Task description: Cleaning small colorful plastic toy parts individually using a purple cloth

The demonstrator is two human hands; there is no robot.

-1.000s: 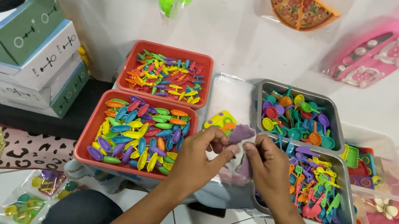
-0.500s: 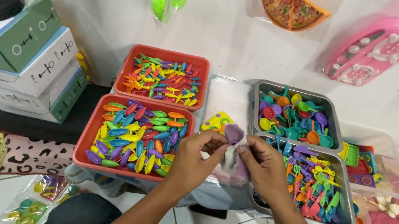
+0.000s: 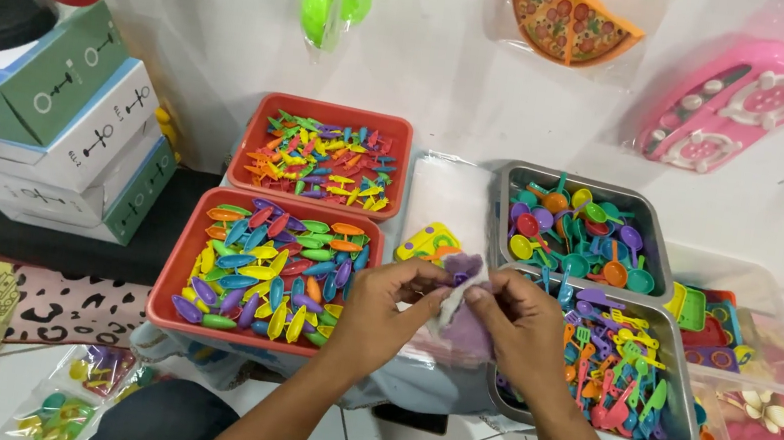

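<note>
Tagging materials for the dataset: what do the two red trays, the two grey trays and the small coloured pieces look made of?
Red trays: likely plastic, uniform matte colour, rounded moulded rims. Grey trays: apparently metal, dull silver sheen, thin rolled edges. Small coloured pieces: plastic, bright saturated colours with glossy highlights.

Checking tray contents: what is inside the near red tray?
The near red tray holds a heap of small boat-shaped plastic pieces in many colours. Its floor is covered.
</note>
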